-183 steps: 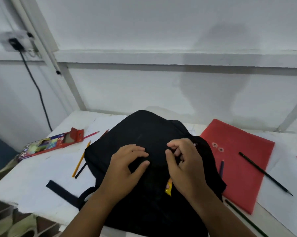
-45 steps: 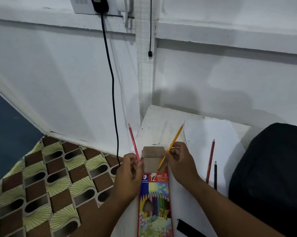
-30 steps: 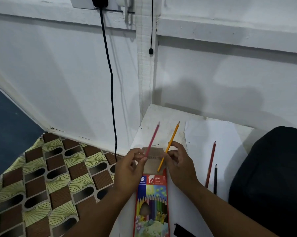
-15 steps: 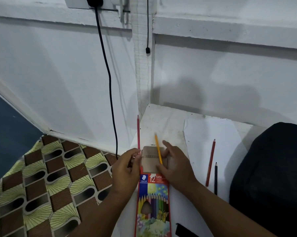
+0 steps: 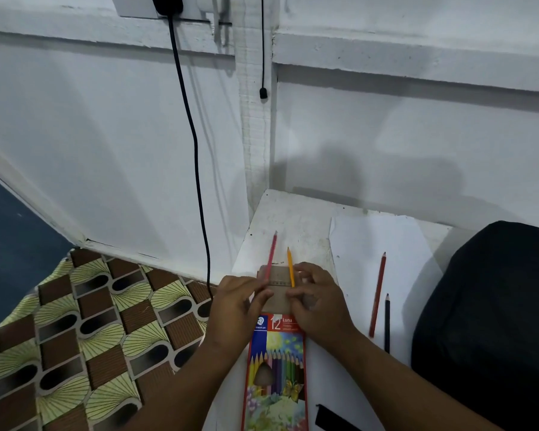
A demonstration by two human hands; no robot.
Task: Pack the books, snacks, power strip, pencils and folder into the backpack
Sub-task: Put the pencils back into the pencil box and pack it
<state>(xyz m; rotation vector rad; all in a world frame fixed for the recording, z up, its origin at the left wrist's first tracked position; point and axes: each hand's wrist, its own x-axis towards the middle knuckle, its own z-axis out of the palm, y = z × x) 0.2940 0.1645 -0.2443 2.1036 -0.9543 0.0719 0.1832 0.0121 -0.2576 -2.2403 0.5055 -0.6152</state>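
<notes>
Standing in a white-walled corner: white table [image 5: 296,219].

The pencil box [image 5: 276,365] is red-edged, with a blue and red band at its top and a printed row of many-coloured pencils over a yellow, green and lilac picture; its open flap [image 5: 277,290] is plain brown card. Out of it stick a pink pencil [image 5: 272,255] and a yellow pencil [image 5: 290,265]. On the white paper sheet [image 5: 370,244] lie a red pencil [image 5: 377,293] and a black pencil [image 5: 387,321]. The backpack [image 5: 492,321] is black (no pattern shows). The floor mat [image 5: 75,337] carries brown squares, pale green fans and dark ovals. The wall [image 5: 106,135] is white, the cable [image 5: 196,157] black.
</notes>
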